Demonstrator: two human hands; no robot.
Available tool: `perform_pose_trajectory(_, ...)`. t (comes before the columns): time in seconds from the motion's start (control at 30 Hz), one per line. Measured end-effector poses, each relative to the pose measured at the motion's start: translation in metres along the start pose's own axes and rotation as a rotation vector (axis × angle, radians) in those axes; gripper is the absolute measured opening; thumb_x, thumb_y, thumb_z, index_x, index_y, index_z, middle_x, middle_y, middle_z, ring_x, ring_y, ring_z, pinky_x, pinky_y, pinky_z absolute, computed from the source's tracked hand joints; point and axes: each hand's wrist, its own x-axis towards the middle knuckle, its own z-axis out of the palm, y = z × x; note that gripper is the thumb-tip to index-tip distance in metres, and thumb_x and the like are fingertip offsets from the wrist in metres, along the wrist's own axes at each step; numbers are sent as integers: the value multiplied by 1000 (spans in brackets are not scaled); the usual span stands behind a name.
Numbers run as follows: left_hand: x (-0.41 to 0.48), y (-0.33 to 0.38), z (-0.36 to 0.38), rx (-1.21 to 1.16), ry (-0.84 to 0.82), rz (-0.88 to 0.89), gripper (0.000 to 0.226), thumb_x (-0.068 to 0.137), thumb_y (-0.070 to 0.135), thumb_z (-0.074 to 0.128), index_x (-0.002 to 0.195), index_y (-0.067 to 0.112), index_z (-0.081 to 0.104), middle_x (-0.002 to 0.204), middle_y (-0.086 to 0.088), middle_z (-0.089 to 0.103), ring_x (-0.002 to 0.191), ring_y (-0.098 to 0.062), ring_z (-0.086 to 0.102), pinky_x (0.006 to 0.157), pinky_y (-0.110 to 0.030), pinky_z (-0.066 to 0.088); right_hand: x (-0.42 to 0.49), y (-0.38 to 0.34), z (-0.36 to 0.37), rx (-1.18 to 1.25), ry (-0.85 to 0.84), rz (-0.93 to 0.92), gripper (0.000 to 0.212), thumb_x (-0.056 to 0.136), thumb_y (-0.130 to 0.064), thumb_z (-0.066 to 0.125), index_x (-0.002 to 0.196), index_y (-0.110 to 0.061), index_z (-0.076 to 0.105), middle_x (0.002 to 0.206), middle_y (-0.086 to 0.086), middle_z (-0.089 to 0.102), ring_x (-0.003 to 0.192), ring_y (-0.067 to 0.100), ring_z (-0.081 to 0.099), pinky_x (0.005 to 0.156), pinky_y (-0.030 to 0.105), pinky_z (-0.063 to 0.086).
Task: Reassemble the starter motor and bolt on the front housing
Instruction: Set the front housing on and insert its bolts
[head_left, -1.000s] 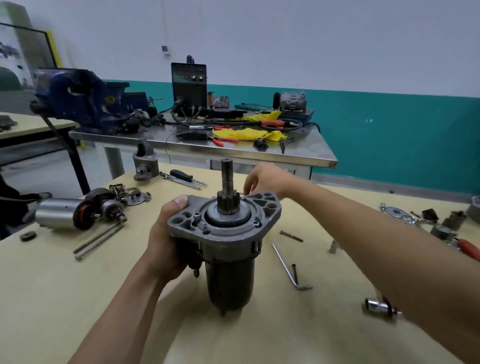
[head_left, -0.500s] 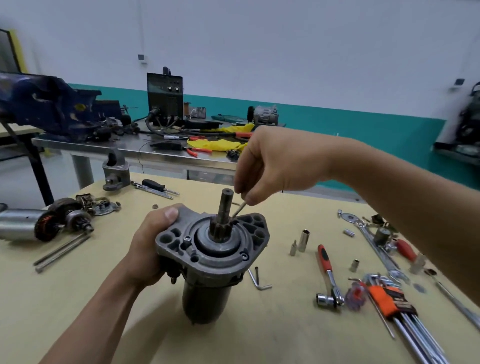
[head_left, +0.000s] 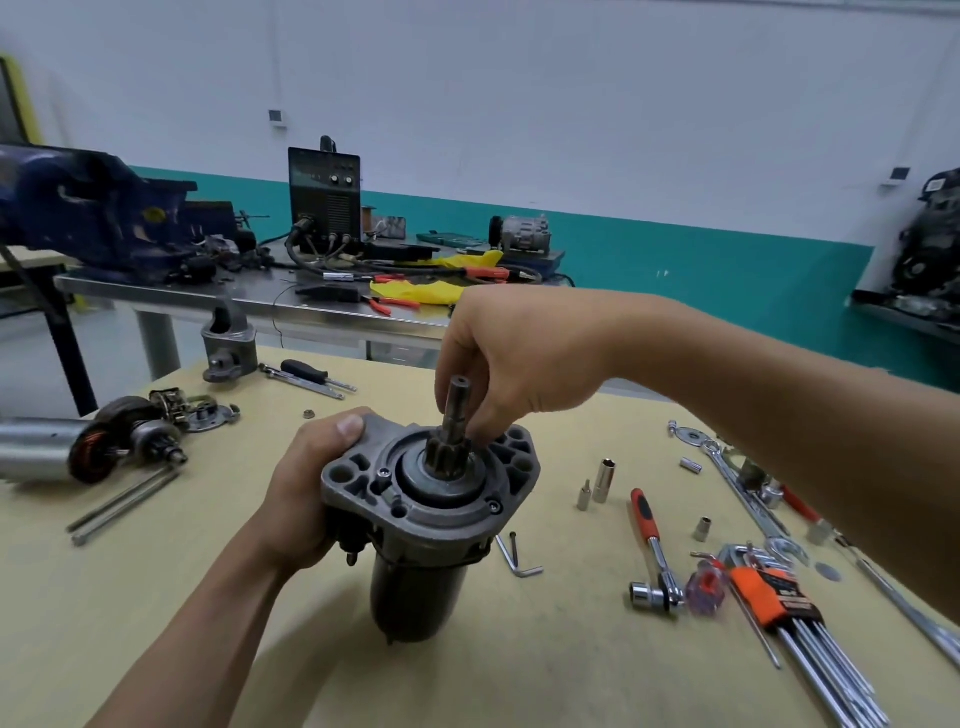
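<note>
Left grip (head_left: 306, 493): I see it clenched round the left side of the starter motor (head_left: 415, 592), just under the flange, with the thumb up on the rim.
Right grip (head_left: 519, 364): reaching in from the right above the motor, fingers (head_left: 480, 423) bunched and pointing down beside the pinion shaft (head_left: 457, 402). I cannot tell whether they pinch anything.
Front housing (head_left: 431, 506): seated on top of the motor's dark body, face up, the toothed shaft standing up through its middle.
Motor position: upright near the middle of the bench (head_left: 156, 623), its lower end down at the bench top.
Just right of the motor: an L-shaped hex key (head_left: 517, 561) lies flat on the bench.
Further right: two small sockets (head_left: 602, 473) stand upright, then an orange-handled ratchet (head_left: 652, 545) and a hex key set (head_left: 774, 597) in an orange holder.
Left side: an armature (head_left: 119, 447) lies on its side, with two long bolts (head_left: 124, 501) just in front of it.
Behind: a steel table (head_left: 249, 304) carries a blue vise (head_left: 88, 218) and a black box with dials (head_left: 324, 195).
</note>
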Motion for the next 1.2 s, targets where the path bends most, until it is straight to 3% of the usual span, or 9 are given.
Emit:
perform_pose_trajectory(0.13, -1, 1, 1, -11, 2, -14, 45, 86, 32, 35, 69, 16, 73, 60, -10, 67, 53, -21, 65, 51, -21, 51, -4, 12, -11, 172, 14, 21, 14, 81, -17, 80, 95, -17, 75, 75, -6, 76, 68, 8, 72, 60, 21, 57)
perform_pose_trajectory(0.23, -1, 2, 2, -7, -3, -12, 47, 86, 31, 33, 68, 18, 74, 60, -8, 68, 53, -19, 66, 51, -19, 51, -7, 23, -15, 258, 67, 33, 10, 85, -13, 76, 94, -12, 77, 72, -6, 76, 69, 9, 73, 59, 16, 53)
perform_pose_trajectory(0.47, -1, 1, 0, 0, -6, 0, 48, 87, 31, 32, 69, 18, 75, 60, -7, 68, 53, -19, 66, 51, -18, 50, -9, 26, 3, 184, 2, 5, 16, 87, -21, 74, 101, -15, 78, 83, -4, 76, 70, 11, 70, 60, 20, 57)
perform_pose_trajectory(0.7, 1, -4, -3, -11, -21, -15, 53, 88, 33, 28, 68, 21, 75, 57, -1, 68, 50, -14, 66, 51, -14, 50, -5, 20, 11, 175, 42, -18, 13, 90, -21, 71, 99, -16, 78, 77, -14, 71, 60, -7, 62, 51, 6, 44)
perform_pose_trajectory(0.97, 1, -5, -4, -25, 7, -46, 54, 88, 34, 28, 63, 20, 74, 58, -1, 68, 51, -14, 66, 52, -15, 50, -13, 22, 16, 112, 55, -35, 11, 93, -25, 67, 99, -20, 74, 91, -11, 72, 81, 2, 66, 73, 17, 56)
perform_pose_trajectory(1.13, 1, -2, 0, -22, -7, -32, 49, 85, 35, 32, 63, 18, 72, 55, -4, 65, 47, -16, 62, 49, -16, 49, -23, 17, 21, 35, 96, -24, 16, 94, -29, 64, 102, -19, 73, 92, -10, 70, 82, 4, 65, 77, 23, 57)
perform_pose_trajectory(1.2, 1, -2, 1, 4, -30, -5, 43, 83, 39, 43, 70, 5, 66, 52, -7, 60, 45, -18, 57, 48, -18, 46, -31, 18, 24, 10, 115, -14, 16, 95, -30, 62, 103, -19, 72, 92, -11, 70, 81, 3, 64, 75, 21, 55)
